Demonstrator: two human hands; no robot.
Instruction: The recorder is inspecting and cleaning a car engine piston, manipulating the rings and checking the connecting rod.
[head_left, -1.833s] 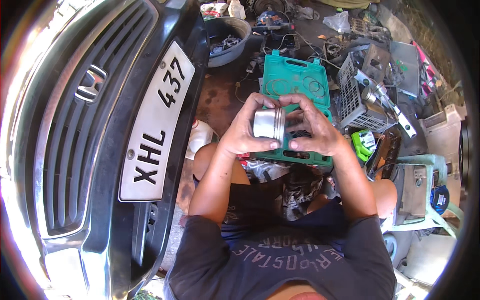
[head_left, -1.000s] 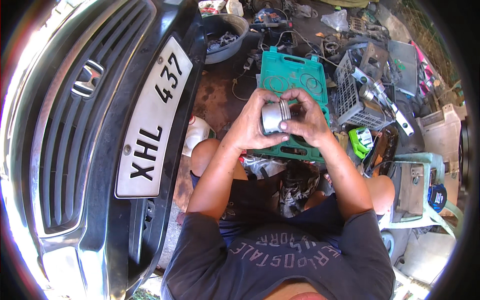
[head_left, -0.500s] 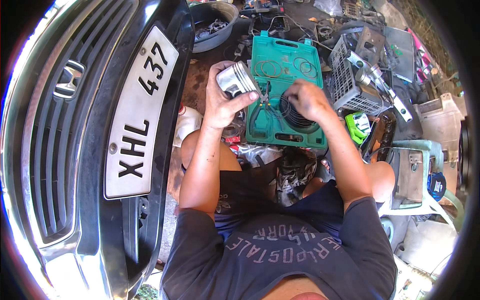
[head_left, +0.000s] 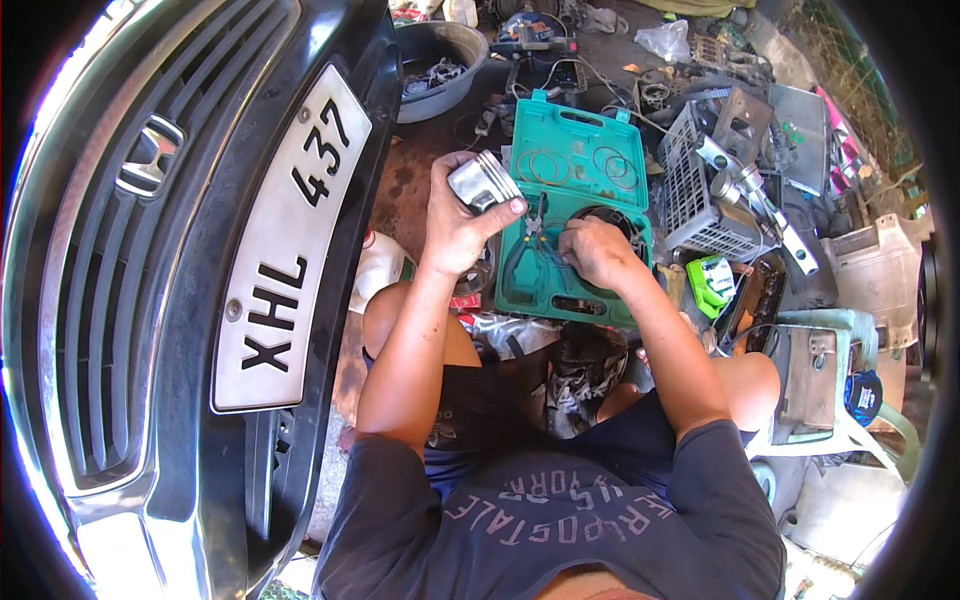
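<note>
Head view, only one you've got. Hidden first: your left hand (head_left: 453, 235) has most of its fingers behind the piston (head_left: 482, 184), so you only get the thumb and part of the finger side. Your right hand (head_left: 598, 252) shows its back; its fingertips point down into the green case (head_left: 578, 150) and I can't tell if they're pinching anything. That hand also covers part of the dark stack of rings (head_left: 615, 215), so its full outline is lost. Bumper (head_left: 300, 270) and grille (head_left: 150, 230) fill your left side, cut off by the dark lens rim. Your left knee blocks part of the white jug (head_left: 376, 268), and the bumper edge overlaps the basin (head_left: 445, 98).

Piston: in your left hand, tilted, clamped between thumb and fingers. Thumb lies along its grooved edge, fingers wrap the far side. It's up and left of your right fingers, apart from them. Right fingers are curled, over the lower half of the case, just beside the pliers (head_left: 534, 230). Lid is open away from you, thin wire hoops (head_left: 612, 165) lying in it. Grey crate (head_left: 690, 200) sits to the right of the case.
</note>
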